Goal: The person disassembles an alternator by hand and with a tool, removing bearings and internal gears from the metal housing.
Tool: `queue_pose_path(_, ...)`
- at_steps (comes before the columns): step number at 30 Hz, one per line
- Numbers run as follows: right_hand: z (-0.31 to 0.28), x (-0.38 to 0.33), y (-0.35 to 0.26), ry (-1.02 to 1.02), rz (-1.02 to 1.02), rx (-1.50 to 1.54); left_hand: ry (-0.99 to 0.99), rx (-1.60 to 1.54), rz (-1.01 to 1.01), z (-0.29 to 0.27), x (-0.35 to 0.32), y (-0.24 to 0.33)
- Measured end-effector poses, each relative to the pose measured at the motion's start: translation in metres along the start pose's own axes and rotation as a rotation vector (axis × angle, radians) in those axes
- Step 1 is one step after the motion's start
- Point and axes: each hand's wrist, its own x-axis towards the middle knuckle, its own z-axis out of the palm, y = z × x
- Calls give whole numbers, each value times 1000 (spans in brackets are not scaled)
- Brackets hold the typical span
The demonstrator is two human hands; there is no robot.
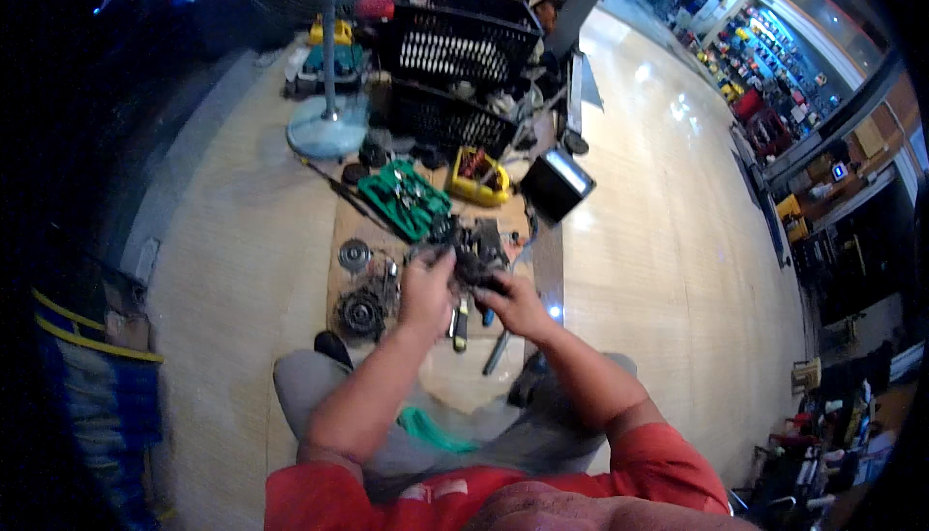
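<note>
Both my hands are closed around a dark, greasy-looking machine part [474, 268], held over a board on the floor between my knees. My left hand [427, 289] grips its left side, and my right hand [515, 303] holds its lower right side. Its exact kind is too blurred to tell. On the board, left of my left hand, lie a round dark wheel-like part [362, 312] and a smaller ring-shaped part [354, 255]. Below the held part are a tool with a black and yellow-green handle [461, 328] and a grey metal bar [497, 352].
A green tool case [404, 200] lies open beyond my hands, with a yellow container [478, 179] and a black box [557, 186] to its right. Behind them stand black crates [455, 47] and a pedestal fan [329, 130]. Pale tiled floor [668, 241] spreads to the right.
</note>
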Motion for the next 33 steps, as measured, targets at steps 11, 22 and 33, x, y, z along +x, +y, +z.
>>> queue_pose_path(11,11,-3,-7,6,-14,38,-45,-211,-101,-22,5,5)
queue_pose_path(22,-12,9,3,-131,-148,-114,-241,-136,-221,-13,0,15)
queue_pose_path(33,-38,10,-9,-80,-383,-526,-411,936,-208,-7,-17,12)
